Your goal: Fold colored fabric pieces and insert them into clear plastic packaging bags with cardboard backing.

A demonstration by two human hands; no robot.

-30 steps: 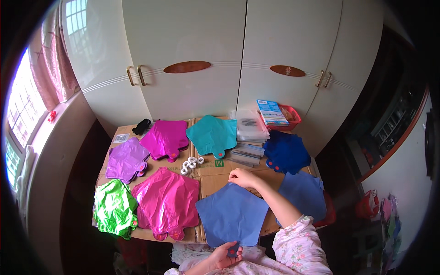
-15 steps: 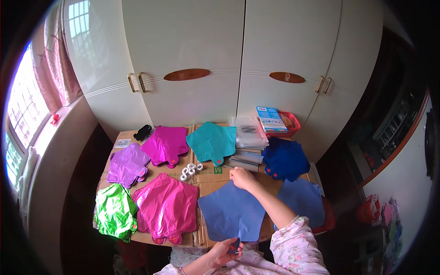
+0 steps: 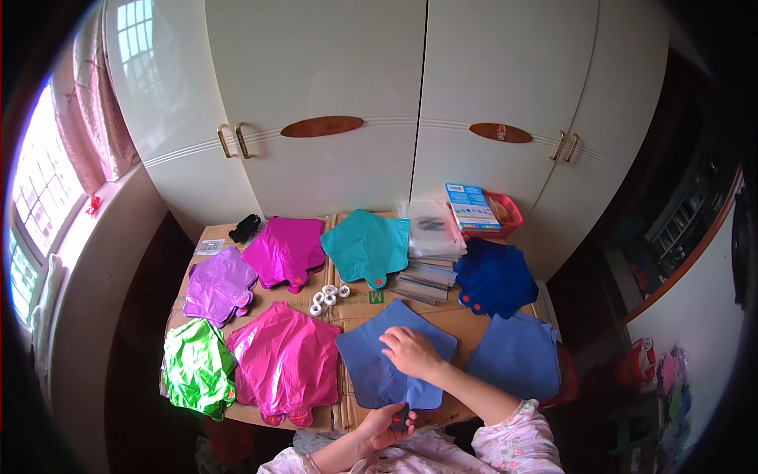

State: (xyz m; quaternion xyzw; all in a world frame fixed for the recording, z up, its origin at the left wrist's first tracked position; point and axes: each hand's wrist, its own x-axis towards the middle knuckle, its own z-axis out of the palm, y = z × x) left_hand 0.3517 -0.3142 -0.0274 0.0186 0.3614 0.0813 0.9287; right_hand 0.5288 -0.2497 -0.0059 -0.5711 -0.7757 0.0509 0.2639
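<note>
A flat blue foil balloon lies on the cardboard-covered table in front of me. My right hand presses down on its middle with the fingers spread flat. At the table's near edge my left hand pinches the balloon's narrow neck. Around it lie other flat foil balloons: a pink one, a green one, a purple one, a magenta one, a teal one, a dark blue one and another blue one.
Small white tape rolls sit mid-table. A stack of clear and grey packets stands behind, beside a red basket holding a blue box. A black object lies at the back left. White wardrobe doors rise behind the table.
My right hand slid from the balloon's far top edge down onto its middle. The left hand stays at the neck by the table edge.
</note>
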